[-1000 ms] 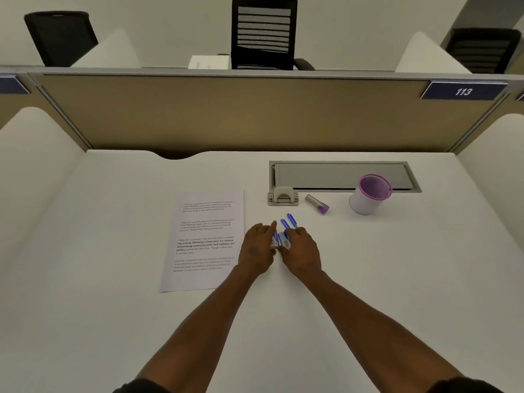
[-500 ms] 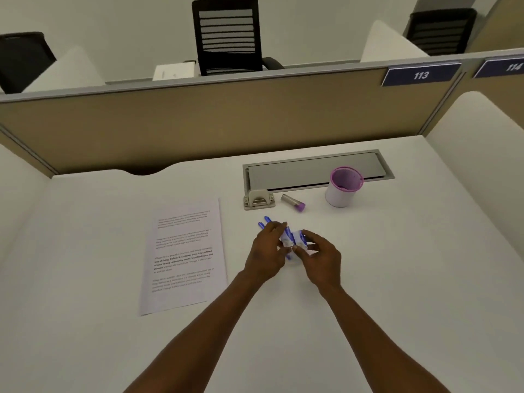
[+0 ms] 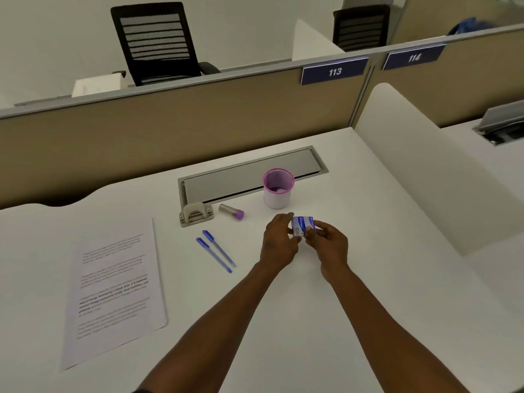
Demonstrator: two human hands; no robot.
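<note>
A small blue-and-white packet (image 3: 302, 226) is held above the white desk (image 3: 368, 293) between both hands. My left hand (image 3: 277, 243) pinches its left side and my right hand (image 3: 329, 245) pinches its right side. Two blue pens (image 3: 216, 250) lie side by side on the desk, to the left of my hands. Just behind the hands stands a white cup with a pink rim (image 3: 277, 189).
A printed sheet (image 3: 113, 296) lies at the left. A small beige hole punch (image 3: 195, 214) and a grey tube with a purple cap (image 3: 232, 211) sit before the metal cable flap (image 3: 249, 177). Beige partitions close off the back and right.
Both hands lifted the packet off the pens and carried it to the right, toward the cup. The two pens now lie uncovered. The view swung left.
</note>
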